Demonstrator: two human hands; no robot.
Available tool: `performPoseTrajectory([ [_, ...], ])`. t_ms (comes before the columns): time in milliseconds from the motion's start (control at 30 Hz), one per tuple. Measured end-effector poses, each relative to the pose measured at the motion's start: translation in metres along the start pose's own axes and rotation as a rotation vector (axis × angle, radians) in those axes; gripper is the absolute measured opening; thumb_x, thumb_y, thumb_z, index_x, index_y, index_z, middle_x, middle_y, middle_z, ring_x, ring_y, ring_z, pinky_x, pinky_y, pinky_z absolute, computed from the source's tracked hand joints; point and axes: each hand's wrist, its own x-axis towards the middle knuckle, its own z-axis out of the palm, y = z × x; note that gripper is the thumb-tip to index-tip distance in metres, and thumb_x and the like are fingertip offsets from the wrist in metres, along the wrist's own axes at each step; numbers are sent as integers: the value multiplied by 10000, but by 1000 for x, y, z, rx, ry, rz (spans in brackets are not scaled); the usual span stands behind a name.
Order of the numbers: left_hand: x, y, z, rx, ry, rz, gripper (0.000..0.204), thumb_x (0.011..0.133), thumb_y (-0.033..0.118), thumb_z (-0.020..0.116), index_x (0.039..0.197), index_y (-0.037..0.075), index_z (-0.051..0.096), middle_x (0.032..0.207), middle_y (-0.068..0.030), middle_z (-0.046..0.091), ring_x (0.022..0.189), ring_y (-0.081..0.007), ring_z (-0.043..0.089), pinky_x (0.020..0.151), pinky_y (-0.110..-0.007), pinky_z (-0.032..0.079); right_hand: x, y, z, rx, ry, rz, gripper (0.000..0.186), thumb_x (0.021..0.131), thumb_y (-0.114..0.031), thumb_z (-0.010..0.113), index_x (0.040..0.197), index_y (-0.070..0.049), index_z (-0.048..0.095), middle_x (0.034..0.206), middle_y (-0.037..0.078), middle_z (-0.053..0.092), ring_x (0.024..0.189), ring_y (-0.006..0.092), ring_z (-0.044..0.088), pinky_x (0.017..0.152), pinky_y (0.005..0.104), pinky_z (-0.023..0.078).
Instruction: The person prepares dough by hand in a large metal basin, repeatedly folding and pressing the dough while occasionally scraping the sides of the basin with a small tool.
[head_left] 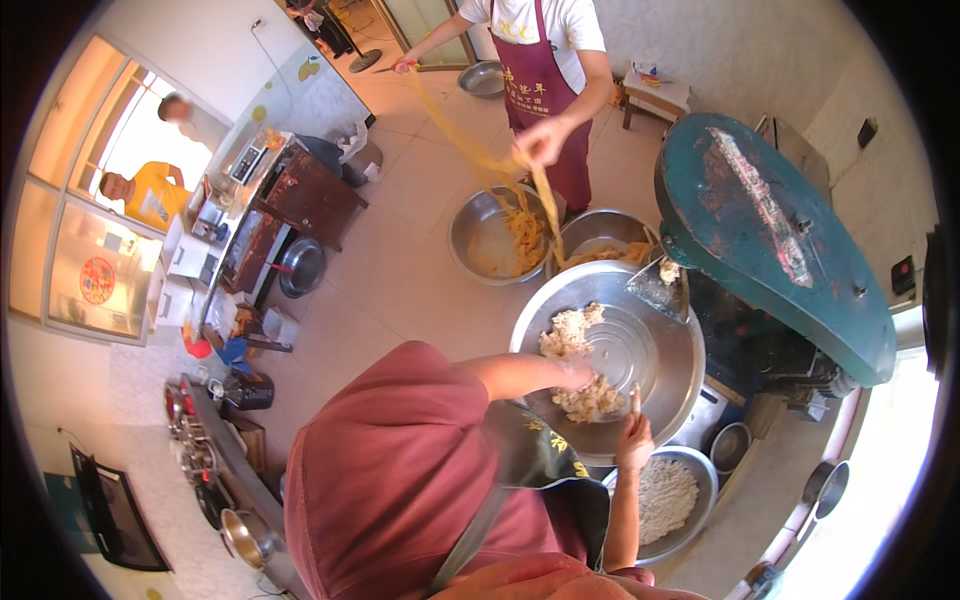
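Observation:
A large metal basin (pixel 690 390) stands in front of me with crumbly pale dough (pixel 568 335) along its left side. My left hand (pixel 576 374) reaches into it, between two clumps and touching the nearer dough; its fingers are blurred and partly hidden. At the near right rim my right hand (pixel 635 442) is closed around a narrow tan piece (pixel 635 400) that points up into the basin; its kind is unclear. Just below, a smaller metal basin (pixel 708 500) holds white flour-like crumbs (pixel 668 495). A flat metal scoop-like plate (pixel 658 290) with dough on it sits at the far right rim.
A green machine cover (pixel 760 200) rises at the right. Across from me a co-worker in a maroon apron (pixel 535 85) lifts long yellow strips (pixel 450 120) over two metal basins (pixel 462 250). A cluttered counter (pixel 225 245) stands left, with a pan (pixel 302 268) below. People show beyond the window (pixel 100 200).

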Motion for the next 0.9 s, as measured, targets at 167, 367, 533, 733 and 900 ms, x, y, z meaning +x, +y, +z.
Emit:
performPoseTrajectory([
  [167, -2, -2, 27, -266, 199, -215, 208, 770, 181, 678, 953, 94, 724, 978, -144, 699, 1061, -357, 615, 913, -454, 493, 2, 2, -1, -7, 19, -59, 184, 951, -246, 598, 956, -62, 604, 806, 168, 672, 696, 408, 651, 599, 483, 513],
  [367, -24, 3, -11, -42, -85, -5, 230, 687, 157, 702, 897, 63, 719, 869, -156, 708, 914, -350, 674, 836, -432, 541, 0, 0, -3, 21, 0, -65, 176, 954, -238, 591, 941, -63, 593, 793, 170, 667, 689, 405, 646, 594, 483, 510],
  [533, -40, 12, -35, -103, -83, 17, 324, 624, 164, 734, 917, 36, 689, 839, -179, 692, 836, -378, 665, 751, -443, 546, -2, 9, 3, 28, 20, -62, 184, 950, -247, 599, 941, -63, 593, 787, 174, 662, 683, 404, 643, 589, 484, 509],
  [733, -51, -11, -40, -568, 52, 113, 474, 668, 239, 752, 1081, 45, 623, 908, -152, 669, 824, -312, 653, 707, -408, 519, -1, 0, 3, 67, 38, -50, 185, 948, -243, 605, 924, -59, 594, 781, 176, 656, 681, 406, 639, 587, 482, 506],
  [900, -51, -12, -39, -988, 20, -112, 414, 744, 139, 721, 1111, 30, 564, 897, -86, 613, 843, -192, 632, 690, -356, 514, 1, -8, -5, 83, 3, -12, 179, 957, -221, 591, 915, -46, 594, 790, 191, 646, 706, 422, 629, 604, 487, 501],
])
